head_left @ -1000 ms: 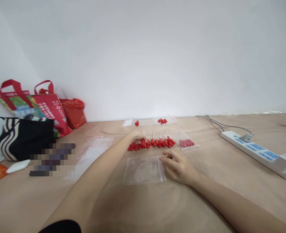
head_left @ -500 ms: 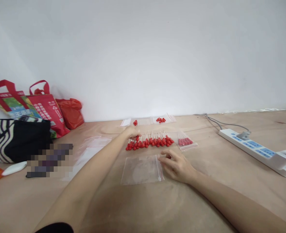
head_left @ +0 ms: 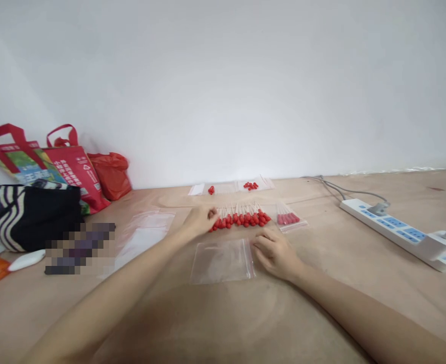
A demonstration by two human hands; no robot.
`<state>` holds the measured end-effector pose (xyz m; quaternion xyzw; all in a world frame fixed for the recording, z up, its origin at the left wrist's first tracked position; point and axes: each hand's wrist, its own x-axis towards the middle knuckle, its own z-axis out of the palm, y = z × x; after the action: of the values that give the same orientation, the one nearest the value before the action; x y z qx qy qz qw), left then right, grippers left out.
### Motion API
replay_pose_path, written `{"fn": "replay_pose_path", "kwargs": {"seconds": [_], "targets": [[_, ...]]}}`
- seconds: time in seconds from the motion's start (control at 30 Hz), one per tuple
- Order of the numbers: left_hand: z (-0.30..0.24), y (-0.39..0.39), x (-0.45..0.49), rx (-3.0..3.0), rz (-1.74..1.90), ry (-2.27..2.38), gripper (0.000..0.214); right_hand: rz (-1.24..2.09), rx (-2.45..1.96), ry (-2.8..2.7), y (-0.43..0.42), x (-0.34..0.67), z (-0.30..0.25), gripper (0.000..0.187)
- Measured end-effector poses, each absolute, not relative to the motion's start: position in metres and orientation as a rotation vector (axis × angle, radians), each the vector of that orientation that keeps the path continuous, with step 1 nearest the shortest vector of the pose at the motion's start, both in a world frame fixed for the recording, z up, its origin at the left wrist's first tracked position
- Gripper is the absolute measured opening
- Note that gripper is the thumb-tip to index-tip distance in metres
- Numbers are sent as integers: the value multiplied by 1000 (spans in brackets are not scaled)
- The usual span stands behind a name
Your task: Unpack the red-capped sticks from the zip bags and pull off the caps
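Note:
A row of several small droppers with red bulbs (head_left: pixel 245 218) lies on the tan surface. My left hand (head_left: pixel 199 221) is at the row's left end, fingers curled around a few of the droppers. Nearer to me lies an empty clear zip bag (head_left: pixel 221 260). My right hand (head_left: pixel 275 253) rests on the bag's right edge, fingers pinched on its opening. A filled zip bag of droppers (head_left: pixel 289 219) lies just right of the row. Two more small bags with red pieces (head_left: pixel 251 186) lie by the wall.
Red shopping bags (head_left: pixel 71 167) and a black striped bag (head_left: pixel 33 215) stand at the left. Clear plastic sheets (head_left: pixel 143 232) lie left of my arm. A white power strip (head_left: pixel 400 230) with cable runs along the right. A white wall closes the back.
My left hand has drawn back toward me along the row's left end and closed on some droppers; the row now looks shorter. My right hand stays on the bag's edge.

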<state>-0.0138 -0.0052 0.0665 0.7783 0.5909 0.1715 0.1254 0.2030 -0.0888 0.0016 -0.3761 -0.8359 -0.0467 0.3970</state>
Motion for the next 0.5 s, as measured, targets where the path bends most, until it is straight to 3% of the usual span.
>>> {"fn": "replay_pose_path", "kwargs": {"seconds": [0.17,0.37,0.5], "targets": [[25,-63,-18,2625,707,1092,24,135,-900,-2275,-92,200,5,26],[16,-55,-14,2348,640,1416,33,315,-882,-2432,-93,197,5,26],[24,-50,-11,2207,418,1445,25,165,-1096,-2109,-77,213,6,22]]}}
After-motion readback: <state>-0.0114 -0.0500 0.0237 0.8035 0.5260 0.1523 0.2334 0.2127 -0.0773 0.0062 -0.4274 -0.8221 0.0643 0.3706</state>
